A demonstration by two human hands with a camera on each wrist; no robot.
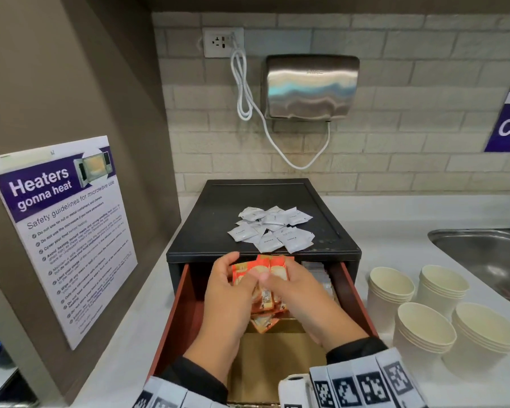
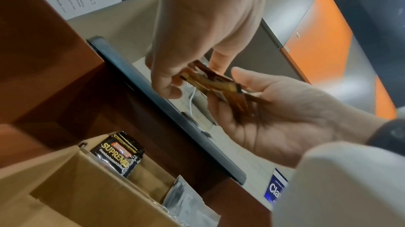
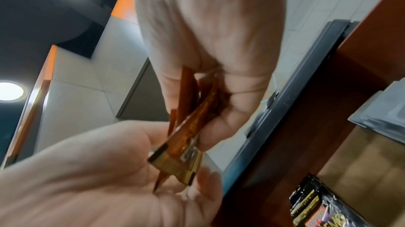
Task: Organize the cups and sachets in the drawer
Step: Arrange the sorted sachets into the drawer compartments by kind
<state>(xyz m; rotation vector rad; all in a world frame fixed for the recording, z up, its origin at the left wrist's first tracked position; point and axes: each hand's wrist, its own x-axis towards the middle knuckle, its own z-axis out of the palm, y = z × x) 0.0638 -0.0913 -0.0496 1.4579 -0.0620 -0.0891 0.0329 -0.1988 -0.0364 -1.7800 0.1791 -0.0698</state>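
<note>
Orange sachets (image 1: 259, 278) are fanning between our left hand (image 1: 227, 293) and right hand (image 1: 295, 293) — both pinching the bundle — so a loose one risks slipping into the drawer (image 1: 352, 293).

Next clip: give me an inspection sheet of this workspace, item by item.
Surface: white counter, black drawer unit on it, drawer pulled open.
Job's things: orange sachets held over the drawer; white sachets piled on the unit's top; four paper cup stacks on the counter; black sachet in a cardboard divider.
Clutter: nothing seen.
Hands: left hand and right hand both grip the orange sachets.
Cables: white cord from wall socket to steel dispenser.
Surroundings: microwave safety poster, sink, tiled wall.
</note>
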